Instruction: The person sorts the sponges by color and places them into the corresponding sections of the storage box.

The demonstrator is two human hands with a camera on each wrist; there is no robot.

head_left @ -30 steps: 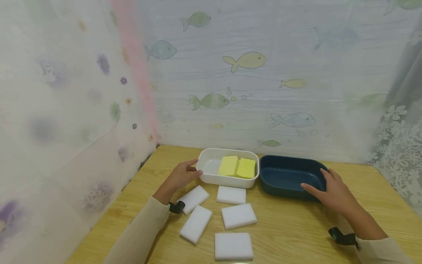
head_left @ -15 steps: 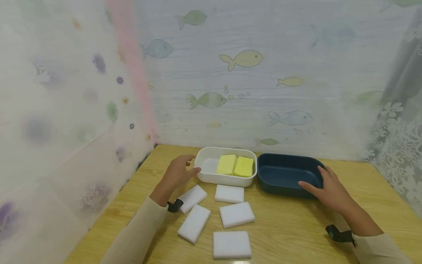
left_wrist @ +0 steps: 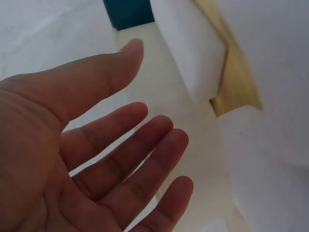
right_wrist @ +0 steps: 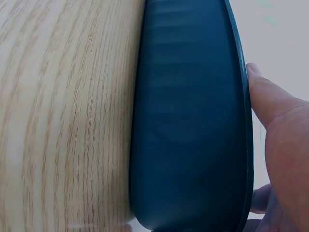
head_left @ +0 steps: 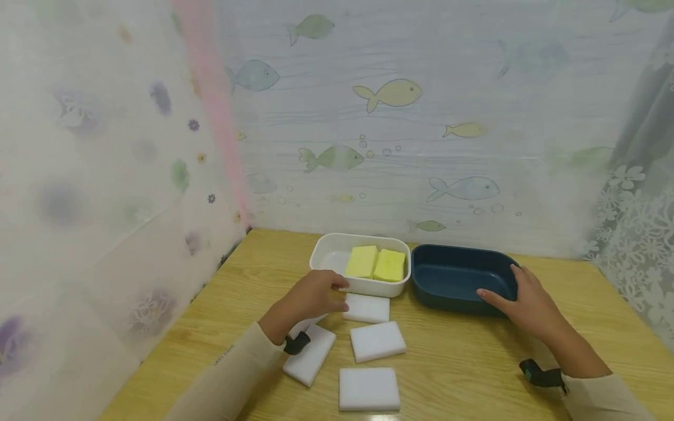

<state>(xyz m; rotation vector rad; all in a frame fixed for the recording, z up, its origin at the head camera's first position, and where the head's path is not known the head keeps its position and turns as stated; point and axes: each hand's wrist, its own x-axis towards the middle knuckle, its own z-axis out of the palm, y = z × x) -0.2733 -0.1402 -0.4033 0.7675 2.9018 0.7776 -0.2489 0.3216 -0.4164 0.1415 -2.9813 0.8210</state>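
My left hand (head_left: 313, 297) hovers in front of the white tub (head_left: 332, 285), close to a white sponge block (head_left: 368, 309). In the left wrist view its thumb and fingers (left_wrist: 154, 154) are apart, with nothing between them. Two yellow sponges (head_left: 362, 262) lie side by side in the right part of the white tub. My right hand (head_left: 534, 304) grips the right end of a dark blue tub (head_left: 458, 278), its thumb at the near rim. The right wrist view shows the thumb against the blue tub (right_wrist: 193, 116); the other fingers are mostly hidden.
More white sponge blocks (head_left: 378, 341) lie on the wooden table (head_left: 463, 368) before the white tub, one partly under my left wrist. Both tubs stand side by side near a fish-print curtain (head_left: 389, 140). A flowered curtain (head_left: 116, 175) borders the left side.
My left hand has left the white tub's left end and moved right and nearer, toward the white sponge block in front. My right hand stays at the dark blue tub.
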